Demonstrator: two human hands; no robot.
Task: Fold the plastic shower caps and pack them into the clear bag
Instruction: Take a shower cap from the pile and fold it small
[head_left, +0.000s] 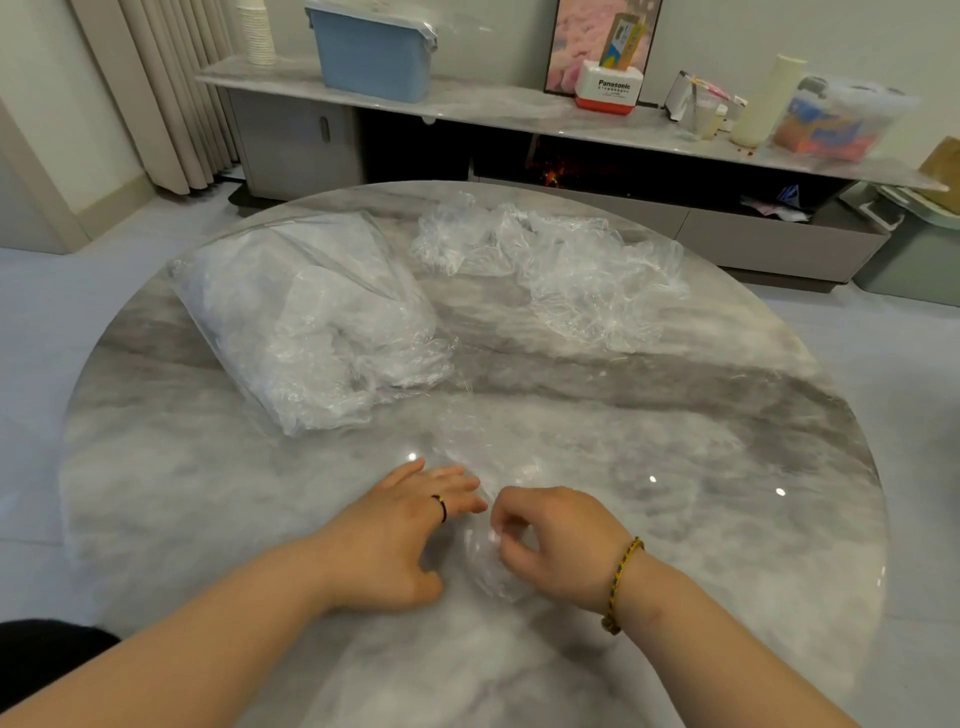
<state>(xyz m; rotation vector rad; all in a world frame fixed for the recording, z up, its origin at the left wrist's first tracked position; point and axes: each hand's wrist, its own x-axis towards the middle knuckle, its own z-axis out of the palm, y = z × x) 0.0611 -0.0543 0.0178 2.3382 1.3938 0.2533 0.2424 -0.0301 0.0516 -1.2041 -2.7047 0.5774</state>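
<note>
One shower cap (488, 569) mid-fold on the table (701, 467), left hand (400, 535) flat pressing it, right hand (553, 543) pinching its edge; next prob needs another fold b4 the clear bag (311, 317) back-left.

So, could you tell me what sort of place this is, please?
Probably a home living room: a round marble table, a low cabinet along the wall, and curtains.

Glossy, polished marble-look stone on the round table top (675, 519), mirroring spots of light. Thin, clear, crinkled plastic film for the clear bag (311, 322) and the loose shower caps (571, 270); smoother, near-invisible film for the flattened shower cap (488, 566). Matt blue hard plastic on the storage bin (374, 57). Braided thread on the bracelet (621, 582). Pleated matt cloth on the curtain (171, 93).
</note>
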